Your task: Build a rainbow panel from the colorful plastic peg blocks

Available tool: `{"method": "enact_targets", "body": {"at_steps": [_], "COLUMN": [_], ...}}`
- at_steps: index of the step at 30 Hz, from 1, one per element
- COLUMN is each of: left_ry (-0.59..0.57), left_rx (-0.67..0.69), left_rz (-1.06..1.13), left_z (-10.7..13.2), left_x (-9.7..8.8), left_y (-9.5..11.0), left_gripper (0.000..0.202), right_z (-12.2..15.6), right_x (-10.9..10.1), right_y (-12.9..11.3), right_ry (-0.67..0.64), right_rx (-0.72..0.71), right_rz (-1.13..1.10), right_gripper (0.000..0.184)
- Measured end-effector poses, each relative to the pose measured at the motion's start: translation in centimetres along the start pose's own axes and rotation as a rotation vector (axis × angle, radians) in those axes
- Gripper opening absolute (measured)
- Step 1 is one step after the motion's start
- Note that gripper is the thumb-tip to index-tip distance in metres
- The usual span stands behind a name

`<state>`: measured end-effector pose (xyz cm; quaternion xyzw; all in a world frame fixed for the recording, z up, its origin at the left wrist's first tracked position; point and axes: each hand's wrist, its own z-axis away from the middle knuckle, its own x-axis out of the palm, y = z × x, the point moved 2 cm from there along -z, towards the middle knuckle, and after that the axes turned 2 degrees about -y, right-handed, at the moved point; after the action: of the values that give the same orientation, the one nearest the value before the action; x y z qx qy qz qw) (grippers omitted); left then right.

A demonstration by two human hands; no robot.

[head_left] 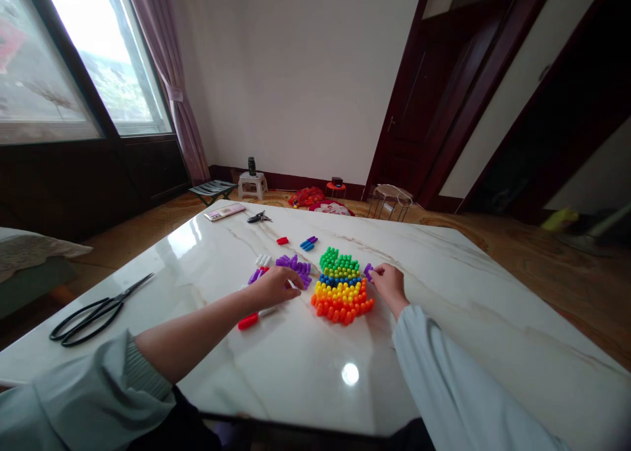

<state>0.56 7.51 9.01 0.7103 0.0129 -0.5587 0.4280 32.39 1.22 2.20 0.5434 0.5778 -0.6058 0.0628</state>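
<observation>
A block of small round-topped plastic pieces (340,286) stands on the table, banded green, olive, blue, yellow and orange from far to near. At its right edge, my right hand (390,286) pinches a purple piece (368,271) between thumb and fingertips. My left hand (276,286) hovers to the left of the block, fingers bent, with a pale gap showing between thumb and forefinger. Just beyond it lies a cluster of purple pieces (294,264), partly hidden by the hand. White pieces (263,260) lie to that cluster's left. A red-capped marker (248,321) rests below my left wrist.
Black-handled scissors (93,316) lie at the table's left. A phone (225,212) and pliers (259,217) are near the far edge. A red piece (282,240) and blue pieces (308,244) lie beyond the purple cluster. Stools (252,185) stand on the floor behind.
</observation>
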Motion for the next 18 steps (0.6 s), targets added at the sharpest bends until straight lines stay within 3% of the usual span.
{"method": "enact_targets", "body": {"at_steps": [6, 14, 18], "left_ry": [0.038, 0.262, 0.197], "left_rx": [-0.071, -0.338, -0.347], "left_rz": [-0.048, -0.056, -0.081], "left_z": [-0.1, 0.1, 0.4], "left_x": [-0.7, -3.1, -3.2], "left_y": [-1.1, -4.6, -5.4], "left_gripper": [0.020, 0.028, 0.023], "right_z": [-0.4, 0.2, 0.6], "right_x": [0.8, 0.4, -0.6], "right_y": [-0.3, -0.5, -0.4], "right_ry": [-0.009, -0.042, 0.069], "right_rx": [-0.028, -0.047, -0.066], "right_rz": [0.080, 0.145, 0.206], "right_gripper": [0.016, 0.024, 0.030]}}
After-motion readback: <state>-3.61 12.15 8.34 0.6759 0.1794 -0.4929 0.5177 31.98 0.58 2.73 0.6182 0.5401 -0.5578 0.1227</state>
